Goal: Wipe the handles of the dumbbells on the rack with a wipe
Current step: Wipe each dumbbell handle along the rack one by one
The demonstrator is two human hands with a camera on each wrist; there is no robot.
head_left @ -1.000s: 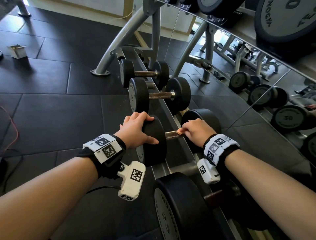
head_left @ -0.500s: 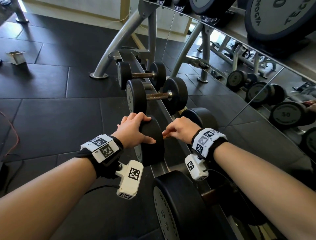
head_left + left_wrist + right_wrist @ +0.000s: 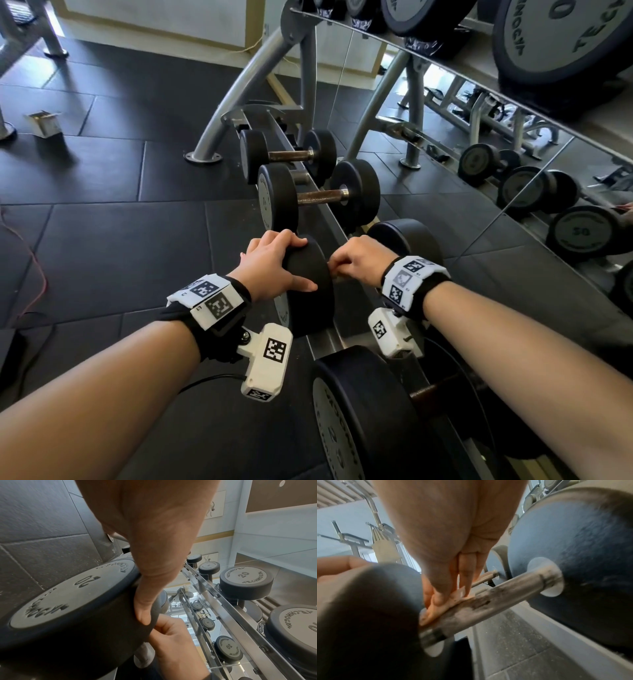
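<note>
Head view: black rubber floor tiles [image 3: 85,233], wall mirror [image 3: 513,192].

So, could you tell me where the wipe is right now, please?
In the right wrist view the wipe lies under the right hand, pressed on the handle at its left end, beside the weight that the left hand holds.

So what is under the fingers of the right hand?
Under the right hand's fingers lies a small orange wipe, pressed on the metal handle near the left weight head. The wipe's full extent is covered by the fingers.
</note>
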